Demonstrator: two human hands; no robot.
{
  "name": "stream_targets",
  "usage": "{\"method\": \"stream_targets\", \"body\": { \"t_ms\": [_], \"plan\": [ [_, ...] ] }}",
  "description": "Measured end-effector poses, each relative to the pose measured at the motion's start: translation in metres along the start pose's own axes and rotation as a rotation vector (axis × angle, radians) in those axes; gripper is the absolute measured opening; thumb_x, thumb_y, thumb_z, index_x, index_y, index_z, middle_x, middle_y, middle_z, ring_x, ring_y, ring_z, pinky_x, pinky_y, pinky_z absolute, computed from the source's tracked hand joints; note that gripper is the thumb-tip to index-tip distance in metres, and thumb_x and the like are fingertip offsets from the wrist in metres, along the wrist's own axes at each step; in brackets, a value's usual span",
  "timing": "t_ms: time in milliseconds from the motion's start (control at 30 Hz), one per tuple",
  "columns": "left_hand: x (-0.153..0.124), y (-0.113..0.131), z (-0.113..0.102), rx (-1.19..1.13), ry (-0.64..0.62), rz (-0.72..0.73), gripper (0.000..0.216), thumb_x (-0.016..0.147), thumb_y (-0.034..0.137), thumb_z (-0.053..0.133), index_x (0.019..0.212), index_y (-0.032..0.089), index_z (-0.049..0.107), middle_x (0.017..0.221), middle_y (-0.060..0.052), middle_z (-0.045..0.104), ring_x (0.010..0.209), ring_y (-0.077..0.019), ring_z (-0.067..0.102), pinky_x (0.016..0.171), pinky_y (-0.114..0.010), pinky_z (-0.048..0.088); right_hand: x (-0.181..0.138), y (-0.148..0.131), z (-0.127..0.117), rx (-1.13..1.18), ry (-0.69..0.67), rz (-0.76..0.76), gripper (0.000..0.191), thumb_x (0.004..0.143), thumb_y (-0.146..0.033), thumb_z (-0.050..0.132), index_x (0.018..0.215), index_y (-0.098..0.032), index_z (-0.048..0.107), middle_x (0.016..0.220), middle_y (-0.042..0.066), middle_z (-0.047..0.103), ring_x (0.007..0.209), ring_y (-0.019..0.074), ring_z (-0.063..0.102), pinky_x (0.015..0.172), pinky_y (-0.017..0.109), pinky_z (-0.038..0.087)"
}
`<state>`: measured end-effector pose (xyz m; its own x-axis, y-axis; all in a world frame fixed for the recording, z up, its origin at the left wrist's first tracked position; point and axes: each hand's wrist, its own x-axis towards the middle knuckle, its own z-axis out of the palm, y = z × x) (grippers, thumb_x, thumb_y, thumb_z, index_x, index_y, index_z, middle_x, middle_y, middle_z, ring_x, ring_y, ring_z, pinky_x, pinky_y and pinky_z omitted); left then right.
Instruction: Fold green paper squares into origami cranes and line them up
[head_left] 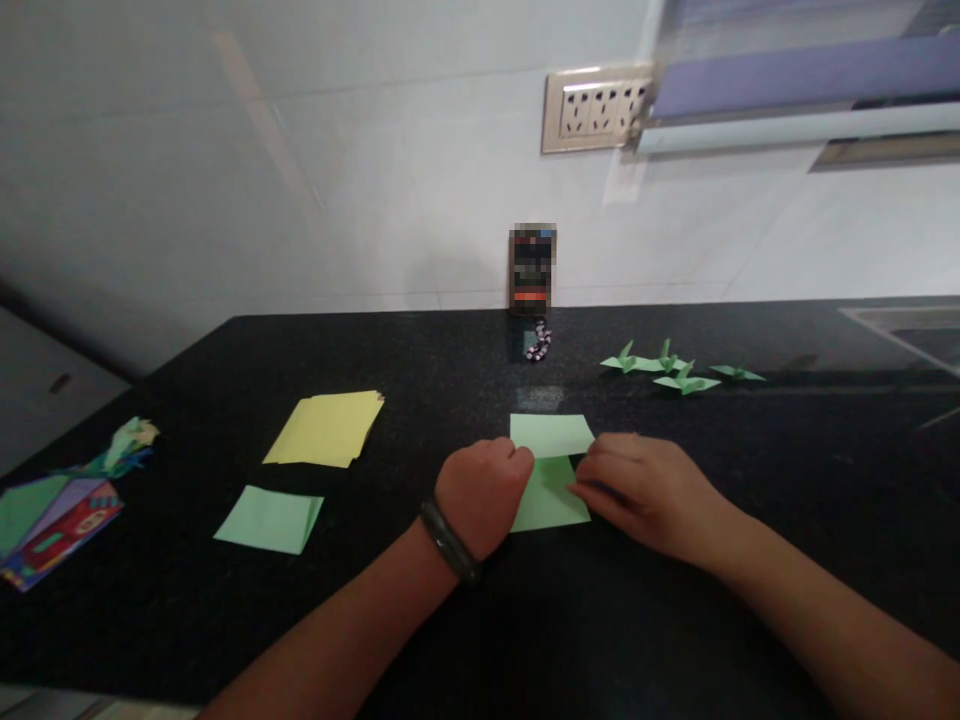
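A light green sheet of origami paper (553,510) lies on the black countertop in front of me, its far part (551,432) folded over toward me. At the sheet's left edge my left hand (484,490) is closed, gripping both layers; a dark band circles that wrist. The fingers of my right hand (637,490) pinch the folded part at its right edge, and the fingertips are partly hidden. Left of my hands lie a folded light green paper (268,520) and a stack of yellow paper (326,430).
Several small green paper cranes (682,378) sit at the back right. A phone (532,268) with a beaded strap (538,345) leans on the wall below a socket panel (596,108). Colourful paper packets (64,525) lie at far left. The countertop (420,360) meets the tiled wall.
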<state>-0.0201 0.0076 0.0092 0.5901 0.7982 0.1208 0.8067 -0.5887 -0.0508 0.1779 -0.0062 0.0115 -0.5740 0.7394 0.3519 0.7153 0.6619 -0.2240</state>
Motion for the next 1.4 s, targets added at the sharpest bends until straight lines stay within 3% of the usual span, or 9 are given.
{"method": "stream_targets", "body": {
  "t_ms": [100,233,367,467,567,667,933,1133,1400],
  "plan": [
    [-0.002,0.001,0.0,0.005,0.024,0.011,0.014,0.083,0.016,0.044,0.08,0.019,0.057,0.077,-0.004,0.06,0.07,-0.0191,0.057,0.057,-0.029,0.044,0.002,0.0,-0.004,-0.177,-0.001,0.159,0.026,0.08,-0.033,0.053,0.102,-0.019,0.057,0.086,0.006,0.056,0.072,0.0171,0.053,0.059,0.026,0.039],
    [-0.003,0.004,0.006,-0.077,0.045,-0.101,0.023,0.084,0.028,0.046,0.102,0.017,0.055,0.091,-0.007,0.063,0.085,-0.021,0.058,0.072,-0.032,0.046,0.006,0.003,0.0,-0.255,-0.098,0.21,0.018,0.084,-0.025,0.046,0.081,-0.02,0.063,0.08,0.004,0.053,0.068,0.0146,0.052,0.055,0.023,0.035],
    [-0.008,0.009,0.016,-0.164,-0.027,-0.18,0.073,0.073,0.054,0.053,0.126,0.005,0.037,0.127,-0.019,0.047,0.119,-0.0305,0.04,0.096,-0.041,0.035,0.006,0.013,0.004,-0.225,0.032,0.387,0.019,0.084,-0.025,0.045,0.075,-0.017,0.061,0.077,0.004,0.055,0.067,0.0141,0.054,0.056,0.023,0.036],
    [-0.013,0.01,0.017,-0.159,-0.112,-0.178,0.069,0.074,0.051,0.052,0.128,0.009,0.036,0.134,-0.017,0.04,0.124,-0.0304,0.034,0.097,-0.043,0.033,0.004,0.023,0.005,-0.186,0.109,0.434,0.018,0.083,-0.027,0.047,0.073,-0.017,0.059,0.073,0.003,0.055,0.067,0.015,0.054,0.058,0.024,0.037],
    [-0.009,0.003,0.012,-0.155,-0.139,-0.156,0.07,0.069,0.052,0.057,0.125,0.014,0.04,0.124,-0.014,0.049,0.113,-0.0294,0.043,0.09,-0.04,0.039,0.002,0.027,0.005,-0.167,0.13,0.425,0.019,0.083,-0.028,0.047,0.073,-0.018,0.059,0.073,0.003,0.055,0.067,0.0152,0.054,0.059,0.025,0.038],
    [0.007,-0.012,0.005,-0.15,-0.186,-0.161,0.081,0.053,0.062,0.064,0.116,0.015,0.047,0.109,-0.013,0.053,0.098,-0.0305,0.049,0.081,-0.041,0.043,0.002,0.027,0.006,-0.155,0.132,0.414,0.019,0.083,-0.028,0.046,0.074,-0.018,0.059,0.072,0.003,0.054,0.066,0.0153,0.054,0.06,0.025,0.039],
    [0.039,-0.047,0.009,-0.201,-0.38,-0.156,0.054,0.05,0.058,0.066,0.086,0.018,0.058,0.096,-0.011,0.055,0.092,-0.0281,0.053,0.076,-0.036,0.043,0.002,0.033,0.006,-0.144,0.167,0.41,0.021,0.083,-0.029,0.046,0.075,-0.018,0.06,0.071,0.003,0.055,0.065,0.0154,0.055,0.059,0.025,0.039],
    [0.031,-0.046,0.007,-0.202,-0.353,-0.246,0.067,0.052,0.054,0.066,0.105,0.016,0.05,0.098,-0.012,0.06,0.09,-0.0286,0.057,0.072,-0.036,0.045,0.002,0.033,0.007,-0.134,0.17,0.403,0.02,0.082,-0.029,0.046,0.074,-0.018,0.061,0.07,0.003,0.055,0.065,0.0153,0.055,0.058,0.025,0.039],
    [0.027,-0.047,0.004,-0.176,-0.329,-0.246,0.049,0.053,0.055,0.066,0.083,0.018,0.057,0.094,-0.01,0.059,0.088,-0.027,0.057,0.07,-0.033,0.043,0.003,0.034,0.006,-0.138,0.167,0.398,0.021,0.083,-0.029,0.046,0.075,-0.018,0.061,0.071,0.003,0.056,0.065,0.0152,0.055,0.058,0.025,0.039]
  ]
}}
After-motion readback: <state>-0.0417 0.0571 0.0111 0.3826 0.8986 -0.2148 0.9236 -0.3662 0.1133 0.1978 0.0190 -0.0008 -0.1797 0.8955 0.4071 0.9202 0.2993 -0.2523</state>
